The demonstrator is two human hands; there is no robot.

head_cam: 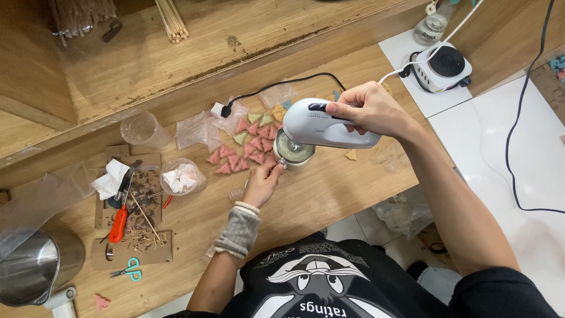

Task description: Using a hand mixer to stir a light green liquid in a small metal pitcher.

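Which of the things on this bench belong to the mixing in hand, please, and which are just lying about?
In use:
- white hand mixer, gripped by the right hand
- small cup, steadied by the left hand

Lying about:
- pink and green triangular pieces
- orange-handled tool
- small scissors
- metal kettle
- empty clear cup

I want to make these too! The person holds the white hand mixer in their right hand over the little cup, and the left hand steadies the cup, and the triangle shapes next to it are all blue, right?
Not quite: the triangle shapes are mostly pink, with a few green and yellow ones, as the head view shows. The rest holds: the right hand grips the white hand mixer over the little cup, and the left hand steadies it.
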